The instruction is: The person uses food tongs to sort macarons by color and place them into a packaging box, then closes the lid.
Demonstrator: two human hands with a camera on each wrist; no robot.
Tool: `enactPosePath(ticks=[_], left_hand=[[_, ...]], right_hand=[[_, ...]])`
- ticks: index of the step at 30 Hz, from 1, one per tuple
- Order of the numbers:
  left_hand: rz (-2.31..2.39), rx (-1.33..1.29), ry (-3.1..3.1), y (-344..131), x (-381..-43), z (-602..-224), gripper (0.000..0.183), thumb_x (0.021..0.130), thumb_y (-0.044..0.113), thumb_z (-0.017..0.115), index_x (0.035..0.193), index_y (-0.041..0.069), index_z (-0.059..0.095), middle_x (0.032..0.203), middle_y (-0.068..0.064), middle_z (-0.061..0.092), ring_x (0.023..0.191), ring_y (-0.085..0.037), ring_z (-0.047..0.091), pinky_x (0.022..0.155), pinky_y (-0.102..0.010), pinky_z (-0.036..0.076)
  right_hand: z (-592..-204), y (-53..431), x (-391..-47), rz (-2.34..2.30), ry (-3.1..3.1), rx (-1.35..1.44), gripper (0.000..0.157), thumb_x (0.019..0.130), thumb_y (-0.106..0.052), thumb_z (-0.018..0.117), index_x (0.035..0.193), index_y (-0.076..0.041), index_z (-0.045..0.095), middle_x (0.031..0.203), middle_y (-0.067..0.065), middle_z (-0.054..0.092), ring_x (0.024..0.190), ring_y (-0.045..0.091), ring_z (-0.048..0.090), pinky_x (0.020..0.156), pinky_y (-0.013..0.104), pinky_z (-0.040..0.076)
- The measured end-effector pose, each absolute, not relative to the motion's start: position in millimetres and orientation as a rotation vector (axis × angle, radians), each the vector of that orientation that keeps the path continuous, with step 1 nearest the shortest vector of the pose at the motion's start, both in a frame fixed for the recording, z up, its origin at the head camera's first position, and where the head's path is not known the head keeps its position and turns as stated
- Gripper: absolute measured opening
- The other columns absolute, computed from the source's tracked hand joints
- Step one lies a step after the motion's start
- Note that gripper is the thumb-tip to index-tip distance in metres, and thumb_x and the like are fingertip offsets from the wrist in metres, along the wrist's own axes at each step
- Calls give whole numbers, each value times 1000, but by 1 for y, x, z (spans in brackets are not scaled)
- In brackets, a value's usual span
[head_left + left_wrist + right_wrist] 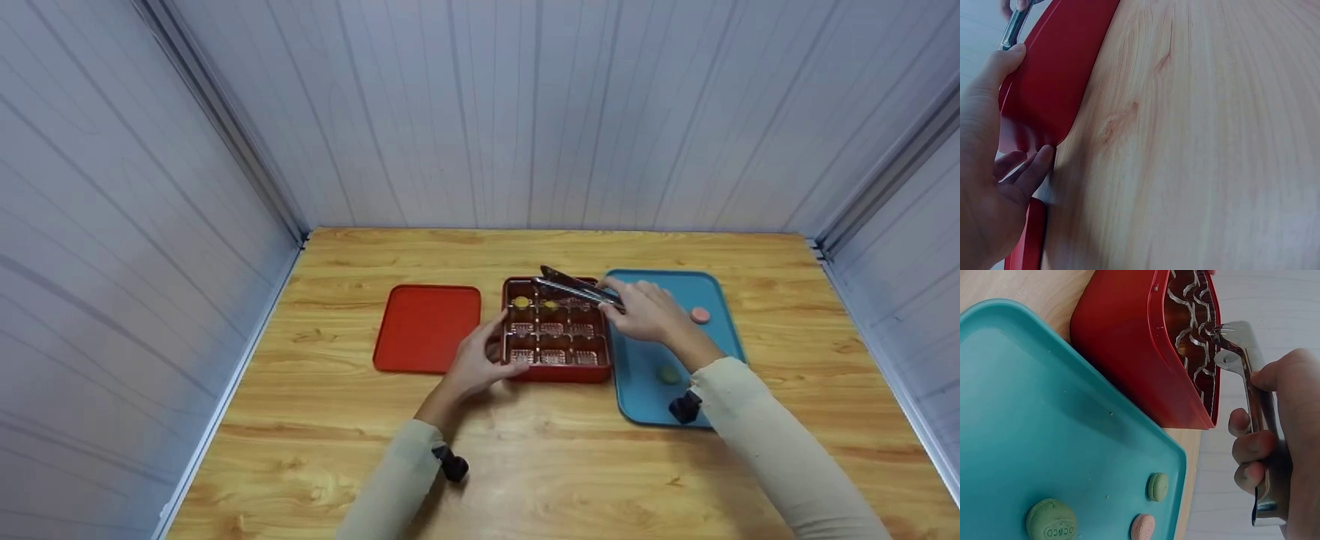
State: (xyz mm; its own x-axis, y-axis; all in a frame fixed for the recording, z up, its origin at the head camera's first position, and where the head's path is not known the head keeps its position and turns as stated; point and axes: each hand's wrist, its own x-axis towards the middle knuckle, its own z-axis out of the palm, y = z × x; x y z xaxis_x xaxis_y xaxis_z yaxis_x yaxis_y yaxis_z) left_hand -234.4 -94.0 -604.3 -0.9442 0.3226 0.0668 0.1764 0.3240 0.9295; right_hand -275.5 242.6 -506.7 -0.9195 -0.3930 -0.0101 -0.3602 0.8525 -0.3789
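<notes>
My right hand (645,309) holds metal tongs (1261,433), thumb on one arm and fingers curled round the other. The tongs' tips reach over the back row of a red box (559,374) with a clear divided insert. Nothing shows between the tips in the right wrist view. Two yellow macarons (521,302) sit in back compartments. My left hand (476,365) rests at the box's near left corner, thumb by the near side and fingers spread along the left side.
A blue tray (637,390) adjoins the box on the right. On it lie a pink macaron (700,315) and two green macarons (1051,520). Left of the box lies a red lid (427,330). Pale panel walls (495,112) enclose the wooden table (540,465).
</notes>
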Motion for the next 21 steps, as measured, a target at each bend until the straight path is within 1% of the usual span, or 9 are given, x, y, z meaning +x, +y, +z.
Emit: enactPosePath(ticks=[2, 6, 9, 13, 16, 21], left_hand=[[1691, 451, 2438, -94, -234, -604, 112, 87, 28, 99, 177, 12, 36, 169, -24, 54, 151, -44, 63, 126, -49, 55], [1667, 469, 2471, -95, -234, -604, 111, 86, 28, 100, 176, 10, 38, 166, -24, 57, 150, -43, 63, 126, -52, 55], [1655, 473, 2485, -95, -234, -605, 110, 86, 28, 100, 176, 10, 38, 165, -24, 58, 151, -43, 63, 127, -53, 54], [1673, 448, 2466, -95, -235, -605, 109, 88, 29, 99, 176, 12, 39, 168, -24, 55, 150, -43, 63, 125, -49, 56], [1679, 437, 2463, -95, -235, -605, 109, 88, 29, 99, 176, 14, 39, 170, -24, 52, 149, -44, 64, 124, -48, 58], [1678, 439, 2465, -94, -235, -606, 110, 87, 30, 100, 176, 13, 39, 170, -24, 52, 149, -44, 64, 125, -49, 57]], right_hand=[[-506, 243, -275, -581, 2940, -585, 47, 115, -31, 62, 156, -9, 62, 58, -5, 38, 49, 13, 32, 49, 29, 27], [-505, 243, -273, -597, 2940, -569, 51, 115, -31, 61, 161, -9, 59, 57, -4, 40, 48, 13, 33, 48, 29, 26], [-502, 245, -270, -613, 2936, -560, 54, 115, -32, 61, 163, -9, 56, 57, -3, 42, 47, 13, 35, 48, 29, 27], [-495, 247, -266, -654, 2949, -563, 55, 114, -31, 63, 164, -9, 55, 57, -2, 48, 46, 13, 39, 48, 28, 31], [-490, 251, -264, -657, 2971, -552, 56, 114, -32, 63, 164, -10, 55, 56, -3, 44, 45, 13, 36, 47, 28, 28], [-484, 259, -258, -630, 3002, -513, 55, 114, -35, 65, 163, -11, 57, 56, -5, 40, 46, 13, 32, 47, 28, 25]])
